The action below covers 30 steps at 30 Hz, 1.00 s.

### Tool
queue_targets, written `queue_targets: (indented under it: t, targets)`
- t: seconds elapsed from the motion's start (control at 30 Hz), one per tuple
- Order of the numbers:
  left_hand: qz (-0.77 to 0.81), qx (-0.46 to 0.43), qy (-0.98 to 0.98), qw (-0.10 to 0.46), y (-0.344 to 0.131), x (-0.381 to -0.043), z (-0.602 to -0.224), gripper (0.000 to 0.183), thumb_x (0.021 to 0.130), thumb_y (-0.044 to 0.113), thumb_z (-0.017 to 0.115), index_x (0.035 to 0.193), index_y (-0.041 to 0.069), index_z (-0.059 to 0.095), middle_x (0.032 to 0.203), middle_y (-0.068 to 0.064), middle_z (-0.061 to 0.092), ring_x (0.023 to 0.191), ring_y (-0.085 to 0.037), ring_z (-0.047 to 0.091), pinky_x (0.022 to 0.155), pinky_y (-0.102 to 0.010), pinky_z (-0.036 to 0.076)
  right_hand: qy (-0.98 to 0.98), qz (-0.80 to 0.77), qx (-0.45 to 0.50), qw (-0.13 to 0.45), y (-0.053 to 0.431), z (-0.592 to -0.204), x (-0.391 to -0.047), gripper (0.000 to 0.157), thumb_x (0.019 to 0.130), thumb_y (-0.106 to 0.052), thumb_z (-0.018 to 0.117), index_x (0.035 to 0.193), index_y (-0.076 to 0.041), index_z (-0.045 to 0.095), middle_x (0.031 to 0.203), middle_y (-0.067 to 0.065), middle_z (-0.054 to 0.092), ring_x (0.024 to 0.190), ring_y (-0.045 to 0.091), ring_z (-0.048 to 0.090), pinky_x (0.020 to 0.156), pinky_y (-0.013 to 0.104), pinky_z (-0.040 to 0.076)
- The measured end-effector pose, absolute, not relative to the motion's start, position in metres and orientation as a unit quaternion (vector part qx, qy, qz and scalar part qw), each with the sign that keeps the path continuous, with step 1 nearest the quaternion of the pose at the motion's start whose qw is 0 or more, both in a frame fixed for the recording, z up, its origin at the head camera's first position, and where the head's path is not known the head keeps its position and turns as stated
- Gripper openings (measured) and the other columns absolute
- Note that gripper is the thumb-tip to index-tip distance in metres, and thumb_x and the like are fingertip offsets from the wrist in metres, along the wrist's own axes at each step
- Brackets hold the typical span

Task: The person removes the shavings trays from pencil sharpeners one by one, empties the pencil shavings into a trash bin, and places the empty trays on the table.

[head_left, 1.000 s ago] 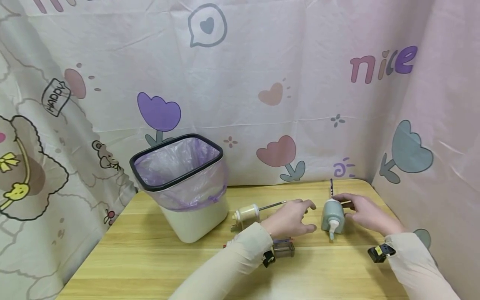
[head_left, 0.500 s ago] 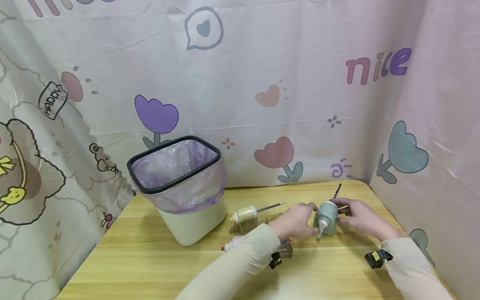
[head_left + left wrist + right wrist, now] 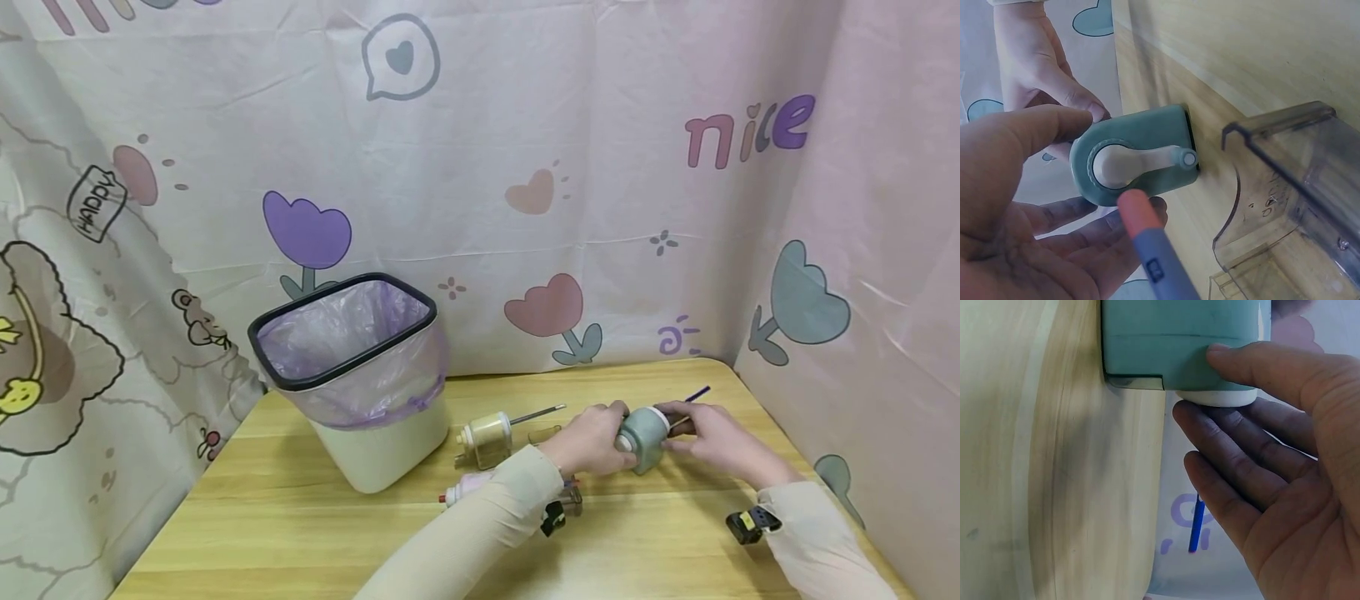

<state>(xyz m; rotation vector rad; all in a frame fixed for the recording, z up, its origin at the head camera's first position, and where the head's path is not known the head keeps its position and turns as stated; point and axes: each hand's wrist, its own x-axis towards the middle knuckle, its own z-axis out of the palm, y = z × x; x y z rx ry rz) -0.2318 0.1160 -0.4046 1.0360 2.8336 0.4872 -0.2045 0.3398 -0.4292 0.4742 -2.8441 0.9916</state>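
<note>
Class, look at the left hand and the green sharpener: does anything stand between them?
Nothing visible does: the left hand grips the green sharpener directly. In the left wrist view, a red-ended pencil crosses in front of both, not between them.

Shining soft and bright over the table (image 3: pixel 247 525) in the head view, glowing palest near its front, but looking greyer and dimmer in both wrist views, dropping fuzzy shadows and darkening the fingers (image 3: pixel 1222 440) of the right hand (image 3: pixel 1291 494).
</note>
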Motion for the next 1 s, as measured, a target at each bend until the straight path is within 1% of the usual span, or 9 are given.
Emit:
queue_targets:
  t: [0.27,0.43,0.5,0.67,0.77,0.9,1.0]
  targets:
    - [0.141,0.317,0.937,0.043,0.119,-0.232,-0.405,0.063,0.084,0.04,0.08,0.136,0.018,0.051,0.108,0.002,0.062,0.081,-0.007,0.059,0.069,-0.018,0.051,-0.933,0.325,0.152,0.028,0.334,-0.426,-0.201,0.057,0.084,-0.017,0.08,0.132,0.005,0.058,0.103,0.005,0.073,0.087,0.011,0.069,0.079,0.03,0.06]
    - [0.127,0.316,0.939,0.044,0.121,-0.231,-0.403,0.06,0.085,0.04,0.079,0.134,0.018,0.052,0.107,0.002,0.062,0.082,-0.007,0.06,0.071,-0.018,0.052,-0.938,0.318,0.139,0.024,0.332,-0.424,-0.199,0.053,0.084,-0.015,0.079,0.131,0.001,0.061,0.098,-0.001,0.072,0.085,0.006,0.066,0.076,0.022,0.057]
    - [0.126,0.317,0.939,0.046,0.122,-0.23,-0.402,0.058,0.085,0.04,0.079,0.132,0.018,0.053,0.106,0.003,0.062,0.081,-0.007,0.06,0.07,-0.018,0.051,-0.937,0.319,0.142,0.023,0.331,-0.424,-0.197,0.051,0.085,-0.015,0.079,0.13,0.0,0.062,0.097,-0.002,0.072,0.084,0.005,0.066,0.075,0.021,0.057]
    - [0.123,0.317,0.939,0.046,0.124,-0.231,-0.402,0.055,0.085,0.039,0.079,0.129,0.018,0.054,0.103,0.003,0.062,0.079,-0.007,0.06,0.068,-0.018,0.051,-0.932,0.329,0.15,0.018,0.331,-0.421,-0.193,0.05,0.085,-0.016,0.079,0.128,0.002,0.062,0.094,-0.001,0.071,0.083,0.007,0.067,0.075,0.023,0.057]
    - [0.12,0.322,0.938,0.043,0.125,-0.232,-0.403,0.054,0.084,0.038,0.081,0.127,0.019,0.055,0.103,0.003,0.063,0.08,-0.007,0.061,0.068,-0.018,0.052,-0.937,0.322,0.136,0.021,0.331,-0.42,-0.192,0.049,0.084,-0.016,0.079,0.127,-0.001,0.064,0.092,-0.004,0.071,0.081,0.005,0.068,0.076,0.024,0.057]
    - [0.121,0.331,0.935,0.037,0.124,-0.233,-0.407,0.054,0.081,0.033,0.085,0.125,0.018,0.057,0.105,0.002,0.065,0.083,-0.007,0.063,0.069,-0.018,0.053,-0.94,0.312,0.137,0.023,0.33,-0.422,-0.191,0.047,0.084,-0.017,0.079,0.126,-0.002,0.065,0.089,-0.006,0.071,0.079,0.004,0.067,0.075,0.024,0.057]
    - [0.125,0.337,0.933,0.032,0.122,-0.234,-0.41,0.054,0.078,0.03,0.087,0.122,0.017,0.058,0.103,0.002,0.066,0.083,-0.006,0.062,0.069,-0.017,0.053,-0.94,0.31,0.14,0.017,0.329,-0.422,-0.19,0.047,0.085,-0.018,0.079,0.127,-0.002,0.065,0.088,-0.007,0.07,0.079,0.004,0.066,0.074,0.023,0.057]
